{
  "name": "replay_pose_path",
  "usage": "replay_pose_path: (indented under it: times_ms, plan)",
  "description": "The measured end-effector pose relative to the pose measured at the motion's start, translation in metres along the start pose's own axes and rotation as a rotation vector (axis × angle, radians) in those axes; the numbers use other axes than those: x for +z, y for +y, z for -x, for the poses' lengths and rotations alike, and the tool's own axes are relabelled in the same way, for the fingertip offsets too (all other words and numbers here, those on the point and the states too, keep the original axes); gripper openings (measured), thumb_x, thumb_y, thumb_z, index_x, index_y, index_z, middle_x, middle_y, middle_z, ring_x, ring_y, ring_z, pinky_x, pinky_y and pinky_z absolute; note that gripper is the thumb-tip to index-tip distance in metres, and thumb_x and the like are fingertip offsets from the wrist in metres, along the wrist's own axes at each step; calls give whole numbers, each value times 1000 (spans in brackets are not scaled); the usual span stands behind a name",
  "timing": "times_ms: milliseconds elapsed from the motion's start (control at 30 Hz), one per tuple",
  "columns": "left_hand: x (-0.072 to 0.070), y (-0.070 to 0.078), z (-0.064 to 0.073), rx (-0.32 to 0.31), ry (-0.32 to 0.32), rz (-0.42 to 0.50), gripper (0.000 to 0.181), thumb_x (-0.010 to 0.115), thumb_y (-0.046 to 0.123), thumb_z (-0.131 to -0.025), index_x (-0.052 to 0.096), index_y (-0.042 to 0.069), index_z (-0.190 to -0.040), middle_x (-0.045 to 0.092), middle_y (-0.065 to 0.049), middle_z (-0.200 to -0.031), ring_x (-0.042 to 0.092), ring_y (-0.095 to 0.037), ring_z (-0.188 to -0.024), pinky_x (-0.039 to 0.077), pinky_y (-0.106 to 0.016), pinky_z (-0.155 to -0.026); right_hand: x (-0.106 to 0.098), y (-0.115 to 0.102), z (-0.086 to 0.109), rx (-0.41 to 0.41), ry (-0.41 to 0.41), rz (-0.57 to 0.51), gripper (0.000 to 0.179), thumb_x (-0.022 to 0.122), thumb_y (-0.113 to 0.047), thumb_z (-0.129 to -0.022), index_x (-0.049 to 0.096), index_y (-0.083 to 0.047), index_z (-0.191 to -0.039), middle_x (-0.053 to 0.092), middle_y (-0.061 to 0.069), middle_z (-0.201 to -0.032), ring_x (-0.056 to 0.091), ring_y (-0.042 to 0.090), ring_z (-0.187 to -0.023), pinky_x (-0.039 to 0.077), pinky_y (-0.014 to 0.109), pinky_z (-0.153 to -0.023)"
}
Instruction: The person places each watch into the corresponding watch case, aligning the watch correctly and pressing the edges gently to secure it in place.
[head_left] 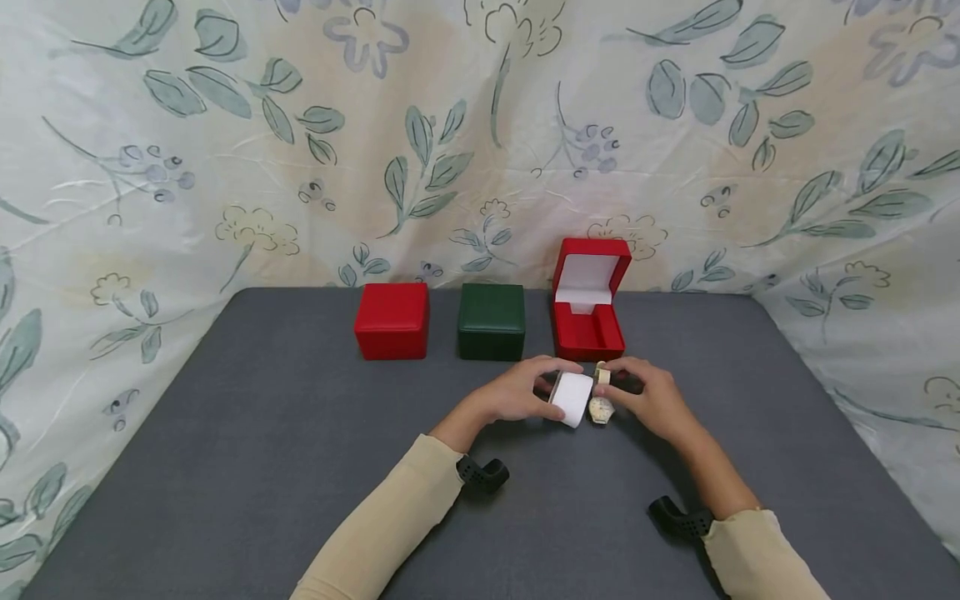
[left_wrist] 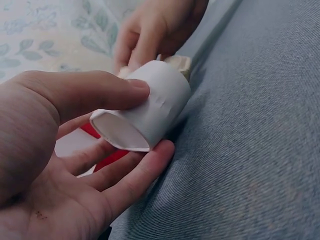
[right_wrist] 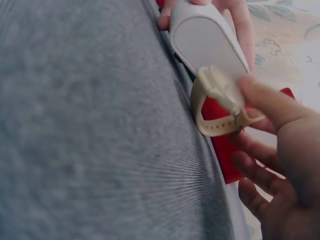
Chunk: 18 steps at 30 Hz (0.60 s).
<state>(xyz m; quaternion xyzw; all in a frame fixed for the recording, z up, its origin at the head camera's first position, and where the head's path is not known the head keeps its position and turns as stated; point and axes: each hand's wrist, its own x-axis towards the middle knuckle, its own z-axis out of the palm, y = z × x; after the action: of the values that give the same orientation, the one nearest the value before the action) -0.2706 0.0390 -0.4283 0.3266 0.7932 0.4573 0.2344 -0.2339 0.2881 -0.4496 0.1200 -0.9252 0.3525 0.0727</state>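
Note:
My left hand (head_left: 521,390) grips a white watch cushion (head_left: 572,398) between thumb and fingers. In the left wrist view the cushion (left_wrist: 162,100) is a rounded sleeve with a recessed end towards me. Just to its right, my right hand (head_left: 651,398) pinches a cream wristwatch (head_left: 601,410) by its strap. The right wrist view shows the watch strap (right_wrist: 215,126) buckled into a loop, close to the cushion's flat end (right_wrist: 202,45); whether they touch I cannot tell. Behind both hands stands an open red watch box (head_left: 588,353) with a white-lined lid.
To the left of the open box stand a closed green box (head_left: 491,321) and a closed red box (head_left: 392,321), near the back edge of the dark grey table (head_left: 300,467). A floral curtain (head_left: 420,167) hangs behind the table.

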Motion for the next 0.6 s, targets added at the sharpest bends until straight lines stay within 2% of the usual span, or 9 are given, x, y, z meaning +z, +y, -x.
replay_pose_path:
  times_ms: [200,333,433,533,600]
  plan:
    - [-4,2,2,72,-13,-14,73,75,9,-82,41,25,-145,42,0,-147,55,-26,-122,54,-28,-91,-3,-2,2,31,15,-105,28,64,-29,-93,68,-12,-115,69,9,-110,56,9,-92,50,20,-79]
    - [-4,5,3,121,-12,-19,75,76,7,-81,41,25,-144,42,1,-147,53,-26,-124,55,-24,-85,-3,-5,2,71,-17,-196,33,53,-31,-99,66,-7,-119,66,12,-105,55,6,-88,50,22,-75]
    - [-3,8,4,154,-5,-23,74,77,6,-79,43,25,-142,44,1,-143,53,-24,-121,56,-22,-82,-2,-9,2,98,-44,-242,40,47,-32,-102,63,-3,-124,66,15,-110,55,8,-92,50,24,-80]
    - [0,10,4,176,2,-18,73,78,6,-78,44,24,-140,45,0,-140,51,-22,-121,56,-22,-81,0,-13,2,117,-77,-266,46,44,-34,-103,59,0,-129,65,18,-116,56,10,-97,49,24,-83]
    - [2,10,4,184,11,-19,72,78,7,-78,44,24,-139,46,0,-139,50,-21,-123,56,-21,-81,2,-16,2,126,-103,-296,47,43,-35,-103,58,1,-129,65,19,-111,57,12,-93,52,25,-79]
